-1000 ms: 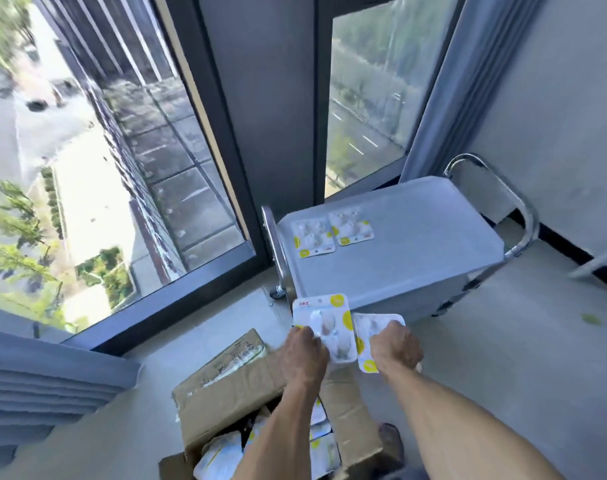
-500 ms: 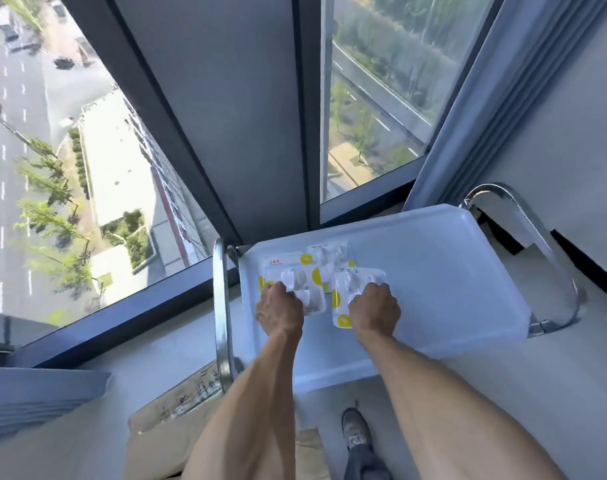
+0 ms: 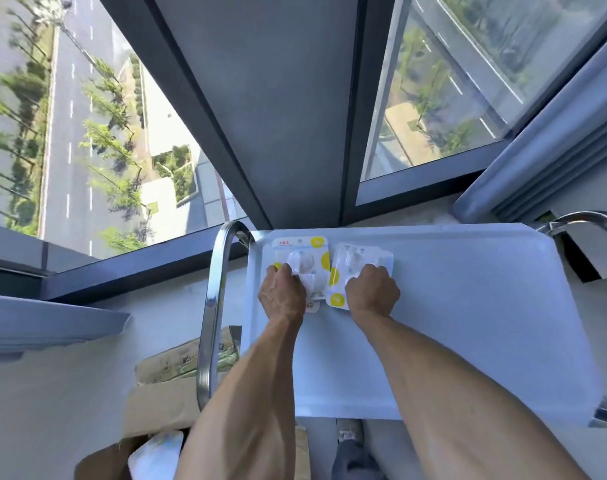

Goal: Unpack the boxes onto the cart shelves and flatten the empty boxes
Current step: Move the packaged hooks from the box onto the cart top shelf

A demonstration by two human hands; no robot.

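Nearest to me: my shoe (image 3: 347, 433) on the floor, just under the near edge of the cart's top shelf (image 3: 451, 323). To its L, the open cardboard box (image 3: 163, 407) sits on the floor beside the cart, flaps up, w/ one white pack (image 3: 156, 453) showing inside at the bottom edge of view. Chrome handle loop (image 3: 212, 306) of the cart runs up between box and shelf. Both forearms reach out over the shelf. L hand (image 3: 283, 296) is knuckles-up, fingers curled down onto a white/yellow blister pack (image 3: 304, 259), gripping its near end; pack lies flat at the shelf's far-L corner. R hand (image 3: 373, 294) same pose, fingers curled over the near part of a second blister pack (image 3: 357, 263) right beside the first, edges touching or slightly overlapping, can't tell which. Looks like more packs underneath each one, but stack count unclear. Rest of shelf surface to the R is bare grey-white. Second chrome handle (image 3: 586, 221) at far-R end. Beyond the cart: dark window frame (image 3: 267, 109), glass both sides w/ road and trees far below, grey curtain (image 3: 551, 161) on the R.
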